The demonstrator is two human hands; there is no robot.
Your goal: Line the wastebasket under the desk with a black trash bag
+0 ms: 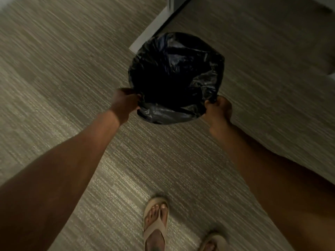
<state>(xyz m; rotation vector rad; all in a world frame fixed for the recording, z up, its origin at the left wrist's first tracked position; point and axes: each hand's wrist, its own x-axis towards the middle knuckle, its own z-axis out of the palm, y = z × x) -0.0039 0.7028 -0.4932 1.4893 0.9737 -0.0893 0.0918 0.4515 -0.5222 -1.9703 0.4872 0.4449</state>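
Note:
A round wastebasket lined with a black trash bag (pixel 174 77) hangs above the carpet in the middle of the head view. The bag's plastic folds over the rim and covers the basket's walls, so the basket itself is hidden. My left hand (pixel 125 103) grips the rim on the near left side. My right hand (pixel 218 110) grips the rim on the near right side, fingers pinching the plastic. The inside of the bag is dark and looks hollow.
Grey striped carpet (pixel 72 87) covers the floor. A white desk leg or panel (pixel 154 29) runs diagonally behind the basket, with shadowed floor under the desk to its right. My sandalled feet (pixel 156 220) stand at the bottom of the view.

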